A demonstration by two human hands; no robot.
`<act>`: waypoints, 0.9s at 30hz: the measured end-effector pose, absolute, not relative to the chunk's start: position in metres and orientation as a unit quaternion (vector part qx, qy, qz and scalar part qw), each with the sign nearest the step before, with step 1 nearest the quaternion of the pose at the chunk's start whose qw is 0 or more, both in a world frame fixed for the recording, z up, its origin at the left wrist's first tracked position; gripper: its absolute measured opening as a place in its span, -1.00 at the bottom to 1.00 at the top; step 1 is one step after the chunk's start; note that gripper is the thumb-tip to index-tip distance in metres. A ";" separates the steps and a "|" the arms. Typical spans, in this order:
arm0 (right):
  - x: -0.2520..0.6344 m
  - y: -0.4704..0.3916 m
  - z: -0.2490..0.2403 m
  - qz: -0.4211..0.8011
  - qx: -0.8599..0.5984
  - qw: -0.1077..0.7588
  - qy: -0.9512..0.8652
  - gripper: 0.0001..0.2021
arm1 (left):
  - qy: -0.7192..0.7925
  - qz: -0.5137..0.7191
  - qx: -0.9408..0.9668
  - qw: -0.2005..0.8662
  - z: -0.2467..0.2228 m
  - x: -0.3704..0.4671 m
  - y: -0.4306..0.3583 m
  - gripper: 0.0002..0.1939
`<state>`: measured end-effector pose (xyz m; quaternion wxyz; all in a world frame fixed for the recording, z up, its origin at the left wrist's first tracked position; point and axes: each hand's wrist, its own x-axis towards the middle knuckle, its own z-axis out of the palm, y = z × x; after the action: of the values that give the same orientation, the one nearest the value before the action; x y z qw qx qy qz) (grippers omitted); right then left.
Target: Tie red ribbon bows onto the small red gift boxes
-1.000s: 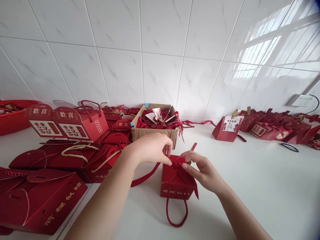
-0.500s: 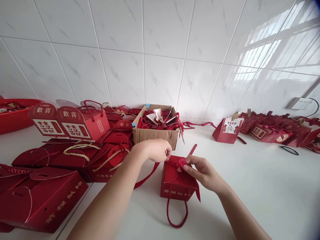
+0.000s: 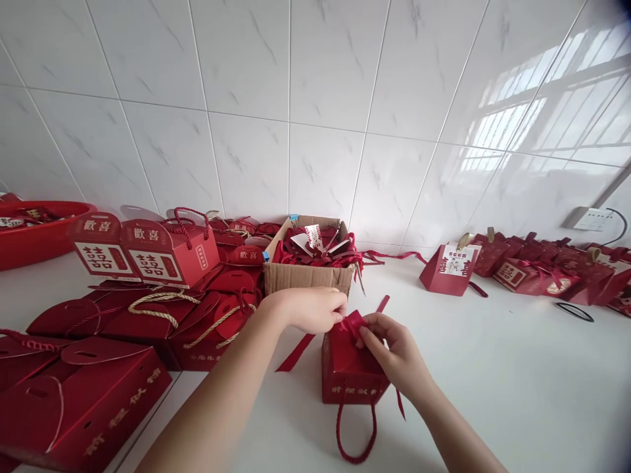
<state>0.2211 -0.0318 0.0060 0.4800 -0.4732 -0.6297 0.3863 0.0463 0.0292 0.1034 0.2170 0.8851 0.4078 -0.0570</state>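
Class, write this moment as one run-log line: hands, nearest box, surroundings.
left hand: at ribbon, grip unclear | right hand: pinching ribbon | red box: on white table, rope handle in front | behind: cardboard box

Box (image 3: pixel 351 374): smooth card, satin sheen, gold print looks slightly metallic. Ribbon (image 3: pixel 296 353): woven cloth, soft sheen. Handle (image 3: pixel 355 460): twisted textile cord, ridged. Stacked boxes at left (image 3: pixel 113 394): same smooth card. Carton (image 3: pixel 308 280): raw corrugated cardboard, matt. Basin (image 3: pixel 39 246): glossy plastic. Worktop (image 3: pixel 493 368): smooth, low sheen. Wall tiles (image 3: pixel 246 59): high gloss, mirroring a window
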 end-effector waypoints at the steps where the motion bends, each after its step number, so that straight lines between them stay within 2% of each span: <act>1: 0.219 -0.032 0.006 0.382 -0.482 0.484 -0.622 -0.77 | 0.397 -0.057 0.889 0.222 0.106 0.046 0.026 -0.84; 4: 0.216 -0.033 0.007 0.374 -0.494 0.496 -0.609 -0.77 | 0.373 -0.032 0.899 0.227 0.110 0.045 0.017 -0.86; 10: 0.214 -0.033 0.007 0.366 -0.504 0.488 -0.612 -0.80 | 0.328 0.122 0.907 0.233 0.113 0.054 0.005 -0.74; 16: 0.211 -0.038 0.005 0.316 -0.480 0.472 -0.668 -0.77 | 0.297 0.250 0.898 0.209 0.103 0.072 0.012 -0.76; 18: 0.210 -0.038 0.004 0.311 -0.487 0.473 -0.665 -0.70 | 0.314 0.273 0.897 0.150 0.100 0.075 0.017 -0.73; 20: 0.210 -0.037 0.004 0.318 -0.495 0.479 -0.651 -0.63 | 0.349 0.310 0.884 0.039 0.098 0.075 0.022 -0.72; 22: 0.210 -0.036 0.004 0.342 -0.494 0.484 -0.636 -0.60 | 0.381 0.346 0.856 -0.036 0.100 0.070 0.025 -0.80; 24: 0.210 -0.036 0.004 0.371 -0.484 0.485 -0.627 -0.57 | 0.393 0.362 0.845 0.003 0.101 0.062 0.025 -0.88; 27: 0.212 -0.036 0.004 0.389 -0.469 0.488 -0.625 -0.55 | 0.419 0.350 0.822 0.161 0.096 0.050 0.025 -0.85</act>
<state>0.2115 -0.0363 0.0043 0.4877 -0.4690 -0.6251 0.3891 0.0499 0.0247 0.0962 0.1611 0.8221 0.4190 0.3502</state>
